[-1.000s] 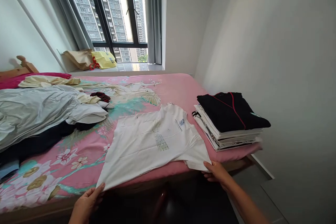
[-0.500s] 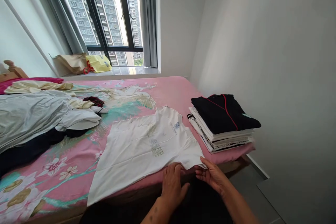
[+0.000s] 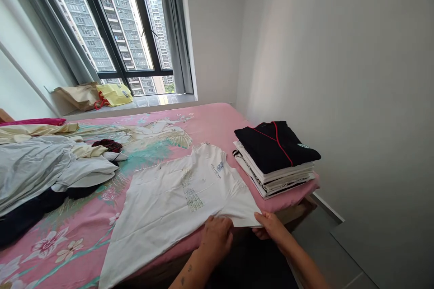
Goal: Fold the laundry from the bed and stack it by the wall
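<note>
A white T-shirt (image 3: 176, 194) with small print lies spread flat on the pink flowered bed sheet (image 3: 217, 122), near the bed's front edge. My left hand (image 3: 217, 235) rests on the shirt's near sleeve, fingers curled on the cloth. Just to its right, my right hand (image 3: 269, 228) pinches the end of that same sleeve at the bed's edge. A neat stack of folded clothes (image 3: 276, 158), topped by a black garment with red piping, stands to the right of the shirt.
A loose heap of unfolded clothes (image 3: 47, 171) covers the left of the bed. On the window sill sit a brown paper bag (image 3: 76, 95) and a yellow bag (image 3: 114, 94). A white wall runs along the right, with grey floor (image 3: 339, 244) below it.
My left hand let go of the shirt's bottom hem at the left and moved right to the near sleeve, beside my right hand. The view has swung to the right.
</note>
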Motion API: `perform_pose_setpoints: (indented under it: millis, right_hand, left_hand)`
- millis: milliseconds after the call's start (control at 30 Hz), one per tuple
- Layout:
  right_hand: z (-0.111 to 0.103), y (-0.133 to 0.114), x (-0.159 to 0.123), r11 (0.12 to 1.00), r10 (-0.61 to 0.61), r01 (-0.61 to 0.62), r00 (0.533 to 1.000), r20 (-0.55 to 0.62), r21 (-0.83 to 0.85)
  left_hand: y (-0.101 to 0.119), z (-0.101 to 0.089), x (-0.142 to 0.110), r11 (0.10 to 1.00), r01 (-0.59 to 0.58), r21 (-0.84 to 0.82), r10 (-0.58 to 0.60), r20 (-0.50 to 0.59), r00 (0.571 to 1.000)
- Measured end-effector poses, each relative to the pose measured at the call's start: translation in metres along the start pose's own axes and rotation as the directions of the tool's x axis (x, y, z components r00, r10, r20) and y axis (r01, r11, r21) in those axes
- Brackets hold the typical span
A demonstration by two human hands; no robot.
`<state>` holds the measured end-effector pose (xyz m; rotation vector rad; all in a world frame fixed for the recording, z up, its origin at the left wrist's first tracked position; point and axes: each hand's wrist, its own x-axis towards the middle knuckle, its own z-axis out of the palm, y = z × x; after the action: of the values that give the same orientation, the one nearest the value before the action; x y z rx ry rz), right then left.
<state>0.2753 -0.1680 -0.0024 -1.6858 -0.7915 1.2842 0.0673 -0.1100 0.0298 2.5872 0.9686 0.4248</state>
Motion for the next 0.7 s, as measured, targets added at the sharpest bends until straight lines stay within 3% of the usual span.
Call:
perform_pose_setpoints:
  millis: [67,133,233,367,467,567,700]
  right_hand:
    - [-0.012,0.009,0.004,0.915,-0.114,0.053,0.985,-0.131,-0.4]
    - [-0.023,0.013,0.007,0.78,-0.244,0.065,0.947,-0.208,-0.623]
    - [-0.029,0.001,0.01,0.764,-0.333,0.138,0.922,-0.2,-0.631]
    - [-0.014,-0.041,0.028,0.77,-0.421,0.266,0.895,-0.147,-0.58]
    - [0.003,-0.074,0.058,0.702,-0.453,0.275,0.884,-0.114,-0.657]
    - [0.018,-0.097,0.099,0.656,-0.426,0.215,0.897,-0.119,-0.724]
    - [0.029,-0.11,0.148,0.596,-0.356,0.116,0.925,-0.132,-0.795]
  left_hand:
    - [0.001,0.001,-0.011,0.993,-0.065,-0.099,0.072,0.068,0.995]
    - [-0.008,-0.004,-0.02,0.982,-0.07,-0.178,0.074,0.014,0.997]
    - [-0.051,-0.027,-0.028,0.981,0.053,-0.185,-0.088,-0.183,0.979]
    - [-0.147,-0.072,-0.042,0.953,0.302,-0.034,-0.291,-0.381,0.878]
    - [-0.208,-0.092,-0.07,0.854,0.501,0.141,-0.404,-0.428,0.809]
    - [-0.238,-0.088,-0.101,0.72,0.648,0.249,-0.525,-0.417,0.743]
    - [-0.243,-0.07,-0.12,0.636,0.707,0.308,-0.57,-0.43,0.7]
